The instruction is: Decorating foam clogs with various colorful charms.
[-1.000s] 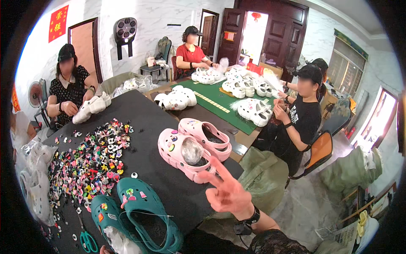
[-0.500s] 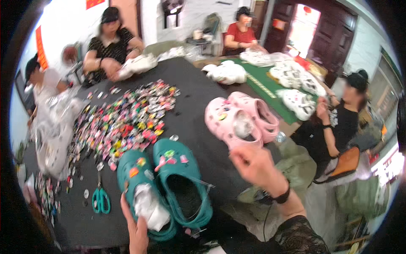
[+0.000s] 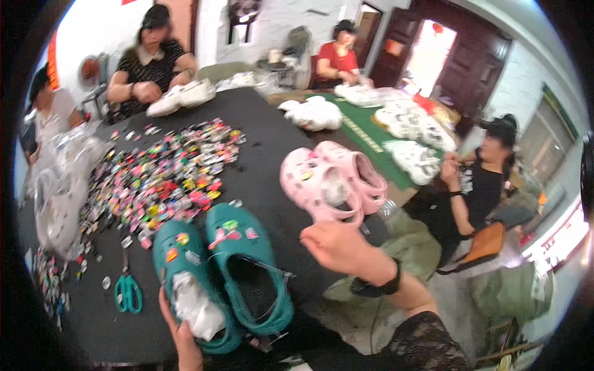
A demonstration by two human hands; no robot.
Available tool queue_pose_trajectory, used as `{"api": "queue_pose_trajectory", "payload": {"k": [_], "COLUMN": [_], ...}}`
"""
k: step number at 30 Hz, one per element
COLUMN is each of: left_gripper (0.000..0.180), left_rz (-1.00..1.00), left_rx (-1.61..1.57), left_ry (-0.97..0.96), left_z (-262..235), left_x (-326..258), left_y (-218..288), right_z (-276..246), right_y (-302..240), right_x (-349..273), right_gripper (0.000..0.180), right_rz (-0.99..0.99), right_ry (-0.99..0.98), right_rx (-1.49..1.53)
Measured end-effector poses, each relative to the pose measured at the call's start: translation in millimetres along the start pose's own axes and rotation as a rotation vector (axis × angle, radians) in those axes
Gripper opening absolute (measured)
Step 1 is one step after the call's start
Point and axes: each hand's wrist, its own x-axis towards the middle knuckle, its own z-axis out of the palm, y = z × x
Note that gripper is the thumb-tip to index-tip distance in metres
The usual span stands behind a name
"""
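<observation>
Far left: clear bag [image 3: 77, 148], white clogs [image 3: 60, 216] inside, on the black bench [image 3: 266, 145]. Next in, scissors [image 3: 129, 293] with teal handles, blades pointing away. Beyond them, a broad spill of small coloured charms [image 3: 161, 176].

Then left teal clog [image 3: 162, 242], on the bench, toe away and slightly left, heel toward the wearer. White stuffing [image 3: 197, 309] in its opening; a few charms on the toe. Left hand [image 3: 181, 340] at its outer side, by the heel: fingers extended along the wall, apparently touching; no telling whether gripping or merely resting. From these fingers, clog just to the right and ahead, long axis running away from the wrist. Clearly the nearer hand.

Just beside: right teal clog [image 3: 255, 221], nearly parallel, charms on toe, thin thread across its opening.

Farther right and beyond: pink clogs [image 3: 297, 187], side by side, toes away and left, clear wadding [image 3: 335, 192] in the nearer one. Right hand [image 3: 340, 244] at their heel end, apart from the teal pair. Fingers curled closed, nothing visible in them; contact with pink heel unclear.

Far right: co-worker [image 3: 486, 185] in black, hands raised.
</observation>
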Motion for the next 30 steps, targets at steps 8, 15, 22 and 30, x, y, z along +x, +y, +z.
{"api": "queue_pose_trajectory", "payload": {"k": [8, 15, 22, 30], "left_gripper": [0.088, 0.082, 0.076, 0.07], "left_rz": [0.224, 0.172, 0.109, 0.022], "left_rx": [0.029, -0.087, -0.132, -0.242], "left_ry": [-0.097, -0.135, -0.084, -0.079], "left_z": [-70.6, -76.5, -118.1, -117.8], "left_x": [53.7, 57.9, 42.0, 36.5], "left_y": [-96.1, -82.5, -55.1, -46.0], "right_z": [-17.5, -42.0, -31.8, -16.4], "right_y": [47.2, 157.8, 162.6, 171.5], "right_x": [2.4, 23.5, 36.2, 20.9], "right_gripper": [0.023, 0.052, 0.035, 0.03], "right_rz": [0.181, 0.621, 0.538, 0.466], "right_ry": [0.224, -0.445, -0.368, -0.234], "right_rx": [-0.234, -0.112, -0.093, -0.073]}}
